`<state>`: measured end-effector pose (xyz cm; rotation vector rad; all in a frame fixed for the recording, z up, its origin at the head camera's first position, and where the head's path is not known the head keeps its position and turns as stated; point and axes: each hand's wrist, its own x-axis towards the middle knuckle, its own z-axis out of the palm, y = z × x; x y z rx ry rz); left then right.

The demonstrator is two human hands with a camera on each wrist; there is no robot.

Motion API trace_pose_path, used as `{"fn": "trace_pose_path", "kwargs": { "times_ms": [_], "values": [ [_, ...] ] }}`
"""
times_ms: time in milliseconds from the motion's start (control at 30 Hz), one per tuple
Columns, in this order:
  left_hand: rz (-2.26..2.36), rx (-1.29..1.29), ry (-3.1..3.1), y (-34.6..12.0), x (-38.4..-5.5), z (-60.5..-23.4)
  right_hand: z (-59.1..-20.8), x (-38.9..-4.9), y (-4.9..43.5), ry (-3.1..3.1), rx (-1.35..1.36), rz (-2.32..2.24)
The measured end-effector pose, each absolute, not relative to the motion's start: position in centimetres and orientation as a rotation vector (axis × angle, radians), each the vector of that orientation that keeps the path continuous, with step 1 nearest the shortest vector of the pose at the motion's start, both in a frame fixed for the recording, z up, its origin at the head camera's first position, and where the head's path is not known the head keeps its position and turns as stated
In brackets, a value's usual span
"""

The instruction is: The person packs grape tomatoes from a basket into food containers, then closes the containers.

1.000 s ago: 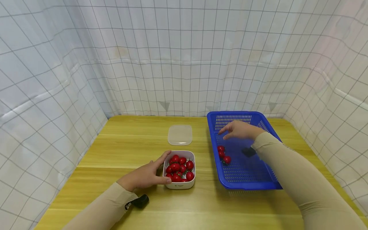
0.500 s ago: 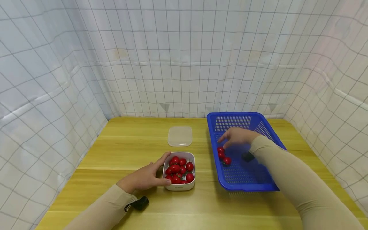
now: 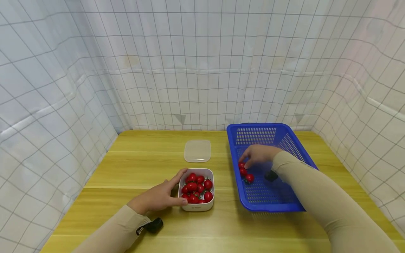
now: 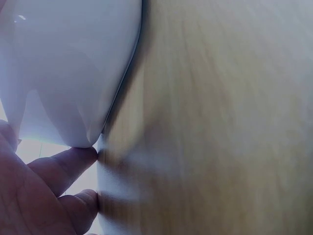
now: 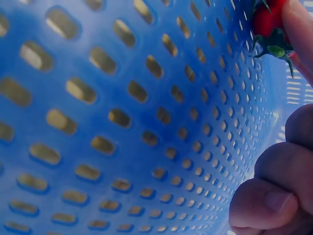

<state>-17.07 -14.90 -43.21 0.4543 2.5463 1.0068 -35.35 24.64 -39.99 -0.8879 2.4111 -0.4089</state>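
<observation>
A white square food container (image 3: 197,207), filled with several red cherry tomatoes (image 3: 192,186), stands on the wooden table. My left hand (image 3: 158,197) holds its left side, thumb at the near corner and index finger along the far corner. In the left wrist view, fingertips (image 4: 80,154) touch the container's white wall (image 4: 73,58) low down. My right hand (image 3: 260,154) is inside the blue basket (image 3: 269,206), pinching a cherry tomato (image 5: 266,24) between thumb and index finger. The other fingers are curled in the right wrist view. Two more tomatoes (image 3: 249,178) lie beside it along the basket's left wall.
A translucent lid (image 3: 197,151) lies flat on the table (image 3: 142,151) behind the container. White gridded curtains (image 3: 202,70) hang around the back and both sides. The basket's raised rim surrounds my right hand.
My right hand has moved down and nearer within the basket, from above the tomatoes to the farthest one, and now pinches it. My left hand has stayed on the container.
</observation>
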Motion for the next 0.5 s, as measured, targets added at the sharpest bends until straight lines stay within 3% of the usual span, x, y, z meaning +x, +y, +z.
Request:
{"fn": "trace_pose_path", "kwargs": {
  "times_ms": [500],
  "values": [
    [0.985,0.438,2.563,-14.96,-17.09,-43.22,-40.70,-35.55,24.45,2.402,-0.906,-0.368]
  ]
}}
